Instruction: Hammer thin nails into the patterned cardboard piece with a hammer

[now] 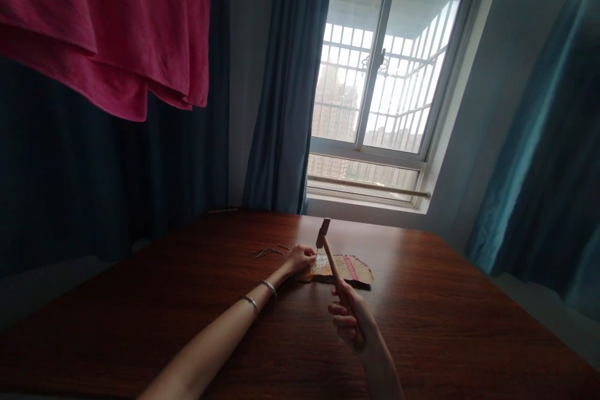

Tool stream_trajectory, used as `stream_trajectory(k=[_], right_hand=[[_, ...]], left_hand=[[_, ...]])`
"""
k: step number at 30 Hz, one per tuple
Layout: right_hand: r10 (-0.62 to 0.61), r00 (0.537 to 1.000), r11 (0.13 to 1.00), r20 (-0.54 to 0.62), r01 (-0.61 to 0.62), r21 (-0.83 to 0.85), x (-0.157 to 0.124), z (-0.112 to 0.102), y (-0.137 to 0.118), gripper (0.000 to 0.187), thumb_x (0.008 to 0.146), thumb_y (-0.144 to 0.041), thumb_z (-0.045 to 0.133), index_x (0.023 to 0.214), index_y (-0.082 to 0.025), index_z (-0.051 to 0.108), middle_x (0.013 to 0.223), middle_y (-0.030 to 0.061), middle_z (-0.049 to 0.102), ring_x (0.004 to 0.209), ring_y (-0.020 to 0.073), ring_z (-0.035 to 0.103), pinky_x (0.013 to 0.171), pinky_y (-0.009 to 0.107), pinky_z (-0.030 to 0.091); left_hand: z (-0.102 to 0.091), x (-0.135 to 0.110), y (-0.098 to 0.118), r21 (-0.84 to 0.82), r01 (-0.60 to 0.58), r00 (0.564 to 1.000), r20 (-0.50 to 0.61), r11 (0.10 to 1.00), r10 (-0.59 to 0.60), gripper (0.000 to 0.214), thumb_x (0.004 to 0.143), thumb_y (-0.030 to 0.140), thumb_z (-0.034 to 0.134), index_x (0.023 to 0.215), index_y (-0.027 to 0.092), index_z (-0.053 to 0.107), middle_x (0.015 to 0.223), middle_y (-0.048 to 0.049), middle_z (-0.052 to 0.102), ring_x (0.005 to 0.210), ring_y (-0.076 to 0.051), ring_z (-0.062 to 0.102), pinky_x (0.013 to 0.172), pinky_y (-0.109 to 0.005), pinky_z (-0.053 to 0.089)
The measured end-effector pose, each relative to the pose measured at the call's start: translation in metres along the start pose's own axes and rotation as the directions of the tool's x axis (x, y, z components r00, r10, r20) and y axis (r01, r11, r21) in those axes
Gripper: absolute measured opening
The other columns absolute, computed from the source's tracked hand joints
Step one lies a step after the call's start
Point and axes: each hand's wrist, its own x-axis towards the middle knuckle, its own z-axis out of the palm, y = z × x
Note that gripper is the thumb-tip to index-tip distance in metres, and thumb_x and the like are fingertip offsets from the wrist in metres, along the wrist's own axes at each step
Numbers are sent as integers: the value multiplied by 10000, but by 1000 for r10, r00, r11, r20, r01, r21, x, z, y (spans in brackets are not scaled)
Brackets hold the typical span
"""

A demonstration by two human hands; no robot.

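My right hand is closed around the wooden handle of a small hammer, whose metal head hangs just above a flat wooden piece with a pinkish strip, lying on the table. My left hand rests at the left edge of that piece, fingers pinched together on a thin nail right under the hammer head. Two bracelets circle my left wrist.
Several loose nails lie on the dark wooden table left of my left hand. Behind the table are a barred window and blue curtains. A pink cloth hangs at the upper left.
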Motion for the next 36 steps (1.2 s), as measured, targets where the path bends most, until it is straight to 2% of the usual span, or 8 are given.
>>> stream_trajectory(k=[4, 13, 17, 29, 36], right_hand=[[36, 999, 999, 12, -35, -28, -1, 3, -2, 324, 769, -521, 493, 776, -198, 469, 441, -120, 305, 271, -4, 174, 276, 107, 76], [67, 997, 997, 36, -66, -40, 3, 0, -2, 321, 772, -513, 493, 790, -193, 482, 458, -119, 301, 276, -4, 178, 271, 103, 99], [51, 999, 998, 12, -51, -22, 1, 2, -2, 296, 770, -480, 515, 776, -185, 484, 456, -112, 321, 276, -7, 200, 275, 100, 81], [25, 998, 1000, 53, -26, 7, 1, 2, 1, 288, 762, -466, 548, 776, -182, 496, 445, -104, 337, 281, -8, 228, 284, 106, 77], [25, 1000, 999, 13, -24, -33, 0, 5, 1, 302, 744, -479, 561, 784, -187, 492, 458, -107, 357, 272, -4, 222, 274, 107, 86]], left_hand=[[0, 0, 0, 13, 15, 1000, -6, 1000, -15, 282, 661, 310, 541, 758, 101, 702, 673, -51, 674, 613, -143, 563, 550, -208, 351], [0, -2, 2, -1, 0, 1000, -13, 1000, 0, 272, 664, 316, 536, 725, 108, 700, 656, -44, 668, 590, -140, 555, 561, -213, 373], [0, -2, 4, 0, 3, 1000, -14, 1000, -3, 273, 664, 313, 532, 732, 109, 700, 666, -47, 672, 603, -141, 561, 560, -211, 372], [-1, -3, 8, 14, 27, 1000, 5, 1000, -27, 294, 661, 332, 526, 725, 100, 696, 657, -48, 663, 594, -138, 541, 557, -212, 360], [-1, -3, 7, 26, 21, 1000, 8, 999, -21, 306, 665, 332, 509, 730, 95, 691, 646, -39, 651, 599, -136, 535, 546, -213, 334]])
